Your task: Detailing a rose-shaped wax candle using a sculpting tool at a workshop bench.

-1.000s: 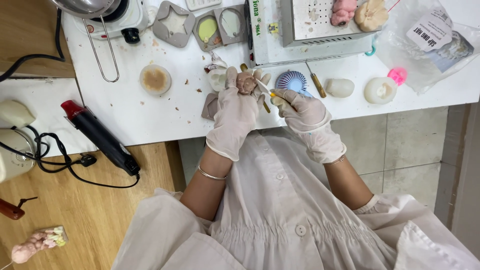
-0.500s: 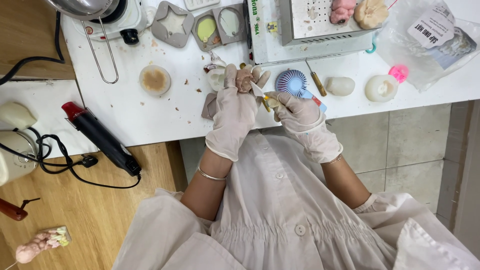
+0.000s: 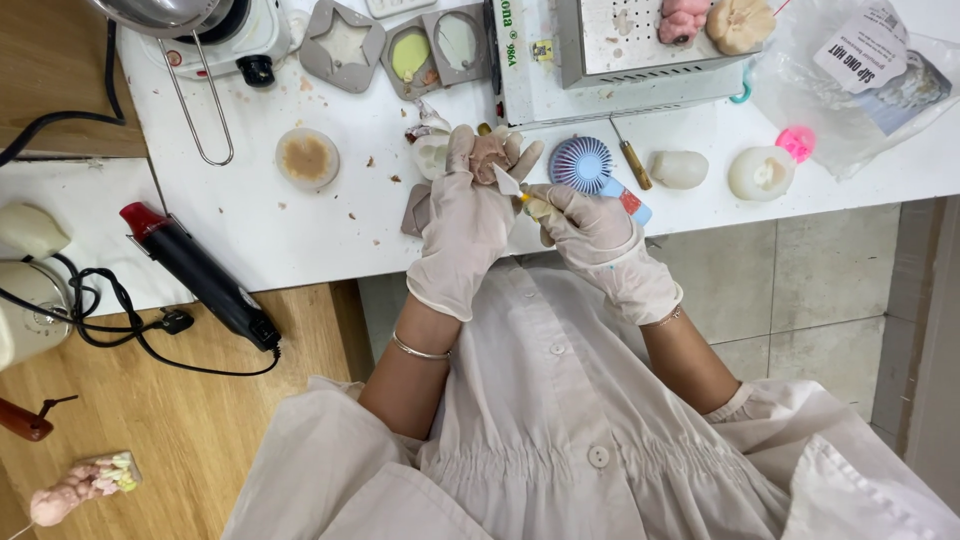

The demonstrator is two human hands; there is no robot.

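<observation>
Head view. We saw 2 hands in thin, matte, cream-white gloves working at the near edge of a white table (image 3: 300,230) flecked with small brown crumbs. The left hand (image 3: 468,215) was curled around a small pinkish-brown lump (image 3: 489,153), knobbly and wax-like, gripping it between thumb and fingers above the table edge. The right hand (image 3: 585,220) was closed on a slim tool with a yellowish handle (image 3: 533,204); its pale, flat blade (image 3: 506,180) was angled up and left, its tip at the lump, though we could not tell whether it touched. Just right of the hands lay a small round fan (image 3: 583,163) with a ribbed blue grille. Beyond it stood a smooth off-white oval piece (image 3: 679,168) and a rounded white piece with a hollowed top (image 3: 758,173), beside a small bright-pink object (image 3: 797,143). Left of the hands sat a flat round disc with a tan centre (image 3: 307,158). Farther back lay 3 grey moulds: 1 star-shaped (image 3: 344,45) and 2 with oval cavities (image 3: 436,50). At the left, on a lower white surface, rested a long black heat gun with a red nose (image 3: 195,272), its black cable looped over the wooden floor
</observation>
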